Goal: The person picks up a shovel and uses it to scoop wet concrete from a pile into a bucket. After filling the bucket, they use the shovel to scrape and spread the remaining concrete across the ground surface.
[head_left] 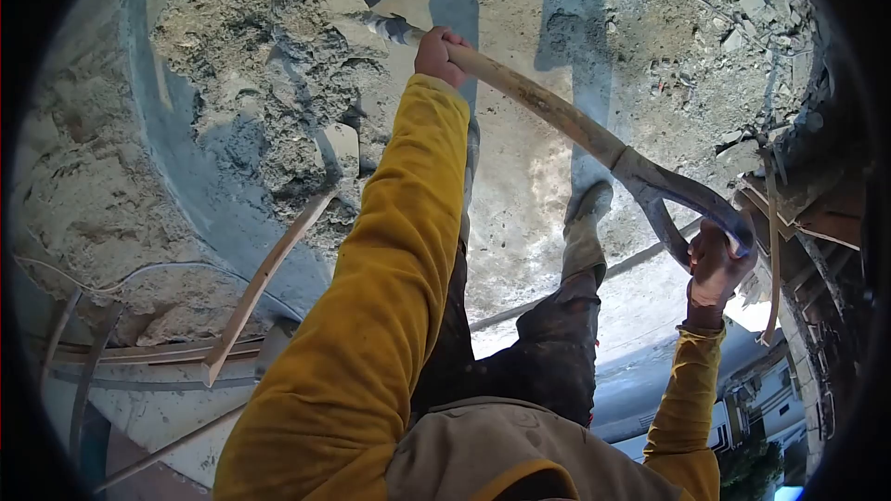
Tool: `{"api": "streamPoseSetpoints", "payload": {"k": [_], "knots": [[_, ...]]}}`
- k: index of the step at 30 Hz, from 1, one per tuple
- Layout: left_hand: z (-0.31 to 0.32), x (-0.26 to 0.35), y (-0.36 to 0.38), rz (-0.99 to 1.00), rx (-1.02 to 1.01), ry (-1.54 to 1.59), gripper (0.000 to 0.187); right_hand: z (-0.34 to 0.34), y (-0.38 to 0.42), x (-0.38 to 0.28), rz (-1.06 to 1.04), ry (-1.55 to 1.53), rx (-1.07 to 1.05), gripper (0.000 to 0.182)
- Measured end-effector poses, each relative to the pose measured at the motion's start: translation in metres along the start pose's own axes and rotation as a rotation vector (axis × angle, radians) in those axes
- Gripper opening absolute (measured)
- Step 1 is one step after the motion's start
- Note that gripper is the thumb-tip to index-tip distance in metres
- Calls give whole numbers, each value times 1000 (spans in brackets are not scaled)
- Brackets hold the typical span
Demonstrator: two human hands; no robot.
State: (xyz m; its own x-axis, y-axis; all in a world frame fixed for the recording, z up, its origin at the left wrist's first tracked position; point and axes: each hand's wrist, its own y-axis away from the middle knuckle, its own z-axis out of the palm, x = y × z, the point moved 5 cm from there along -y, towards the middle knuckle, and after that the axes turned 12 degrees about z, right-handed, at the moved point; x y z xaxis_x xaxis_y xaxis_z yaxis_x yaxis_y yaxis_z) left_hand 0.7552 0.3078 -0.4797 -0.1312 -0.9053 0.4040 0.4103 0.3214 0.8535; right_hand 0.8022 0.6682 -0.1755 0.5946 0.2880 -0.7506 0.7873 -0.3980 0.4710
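The ground (pixel 520 158) is a pale, dusty, uneven surface, sunlit in the middle, with long shadows falling across its far edge. Toward its far left corner sits a heap of lumpy, grey-brown rubble (pixel 278 102) (crumbly, with a few flat pale pieces in it), while the far right corner is littered with broken slabs and chips (pixel 752 14). A bluish-grey band curves along the left side, and beyond it lies rougher earth (pixel 83 195) crossed by a thin pale cable (pixel 176 265). At the near left, a wooden handle (pixel 269 278) slants up toward the rubble. Along the right edge are wooden boards (pixel 826 213), and past the near right corner a pale building (pixel 775 404) shows upside down.

A shovel (pixel 548 109) runs diagonally over the ground, from the far left toward the near right, its lower end beside the rubble. The left hand (pixel 441 56) has its grip wrapped around the shaft close to that lower end. The right hand (pixel 719 264) has its grip closed on the D-shaped handle (worn, with a bluish tint) at the near right. Both sleeves are mustard yellow. One dusty boot (pixel 583 227) stands on the ground below the shaft, under dark, dirt-marked trousers (pixel 548 339).
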Motion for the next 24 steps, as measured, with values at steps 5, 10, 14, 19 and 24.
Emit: {"api": "streamPoseSetpoints", "payload": {"k": [5,10,14,19,24], "knots": [[-7,52,81,-31,-338,431,16,-27,67,-17,-412,254,-109,11],[-79,86,127,-20,-528,656,19,-9,125,-1,-625,624,-509,7],[-163,83,90,18,-102,132,22,19,119,60,-669,729,-677,8],[-85,51,136,3,-224,267,24,-23,95,66,-625,604,-587,9],[-25,-12,169,1,-274,272,24,-112,62,97,-416,431,-472,13]]}}
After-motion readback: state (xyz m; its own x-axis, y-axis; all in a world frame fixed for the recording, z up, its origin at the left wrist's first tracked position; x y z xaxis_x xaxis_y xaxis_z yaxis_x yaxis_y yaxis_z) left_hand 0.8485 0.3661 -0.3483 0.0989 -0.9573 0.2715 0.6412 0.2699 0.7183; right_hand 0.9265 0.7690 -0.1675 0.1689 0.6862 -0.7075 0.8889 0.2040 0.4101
